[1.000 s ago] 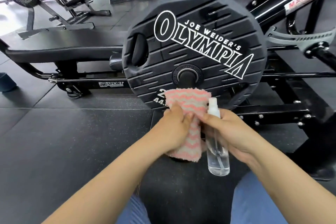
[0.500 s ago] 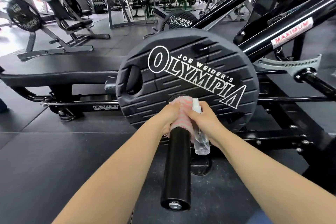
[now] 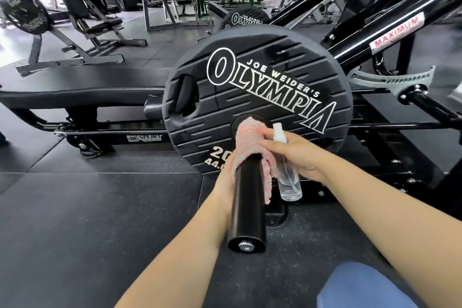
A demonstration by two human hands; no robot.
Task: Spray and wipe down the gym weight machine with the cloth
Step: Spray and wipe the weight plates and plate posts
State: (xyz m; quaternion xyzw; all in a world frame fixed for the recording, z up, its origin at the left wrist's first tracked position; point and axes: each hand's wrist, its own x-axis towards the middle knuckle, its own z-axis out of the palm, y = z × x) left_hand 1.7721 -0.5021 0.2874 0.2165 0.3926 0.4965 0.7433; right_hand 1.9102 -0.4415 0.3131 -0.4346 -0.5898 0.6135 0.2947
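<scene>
Cloth (image 3: 250, 144), draped over the bar between the hands: pink and grey-white wavy stripes. Bar sleeve (image 3: 247, 210): glossy black, silver bolt at its end. Spray bottle (image 3: 287, 177) in the right hand (image 3: 297, 157): clear, white cap. Weight plate (image 3: 257, 97) beyond the hands: black, ridged lines, white outlined lettering. Machine frame (image 3: 390, 30) up right of the hands: black, with a white label in red letters. Floor (image 3: 100, 220) left of the left hand (image 3: 225, 187): black rubber, faintly speckled. Trouser knee (image 3: 362, 285) below the right forearm: blue.

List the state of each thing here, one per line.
Cloth: draped over the sleeve, next to the plate.
Sleeve: bare along its near part.
Bottle: capped, nearly upright, some clear liquid inside.
Plate: loaded on the sleeve.
Left hand: holds the cloth against the sleeve.
Right hand: grips the bottle.
</scene>
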